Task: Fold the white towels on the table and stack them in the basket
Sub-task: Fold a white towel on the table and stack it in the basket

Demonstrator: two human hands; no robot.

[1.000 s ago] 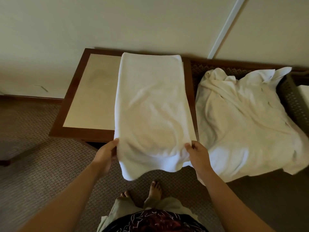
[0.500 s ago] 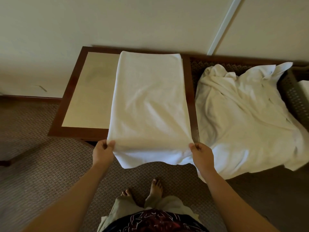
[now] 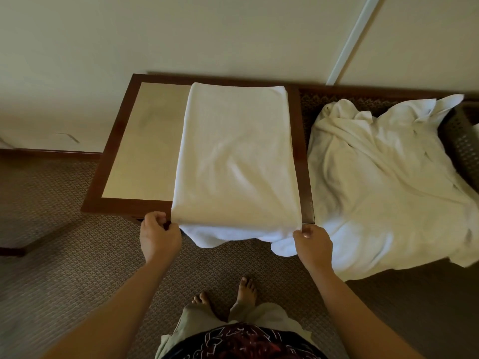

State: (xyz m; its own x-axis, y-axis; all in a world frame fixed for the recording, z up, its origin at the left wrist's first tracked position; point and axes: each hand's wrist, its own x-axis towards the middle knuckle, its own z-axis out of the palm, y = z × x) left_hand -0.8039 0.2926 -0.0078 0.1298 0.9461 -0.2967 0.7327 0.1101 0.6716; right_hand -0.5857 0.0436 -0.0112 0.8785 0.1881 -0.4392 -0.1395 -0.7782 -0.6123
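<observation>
A white towel [image 3: 236, 156], folded lengthwise, lies along the right half of the wooden table [image 3: 140, 141], its near end hanging over the front edge. My left hand [image 3: 158, 235] pinches the near left corner of that towel. My right hand [image 3: 312, 243] pinches the near right corner. To the right, a heap of unfolded white towels [image 3: 383, 177] covers a dark woven surface. The dark woven basket [image 3: 464, 141] shows at the far right edge, partly cut off, with a bit of white inside.
The table stands against a cream wall [image 3: 181, 35]. Patterned carpet [image 3: 64, 255] covers the floor, and my bare feet [image 3: 233, 294] stand just in front of the table. The table's left half is bare beige top.
Both hands moved apart, the left one further left, and drew the near end of the towel taut and flatter over the table's front edge.
</observation>
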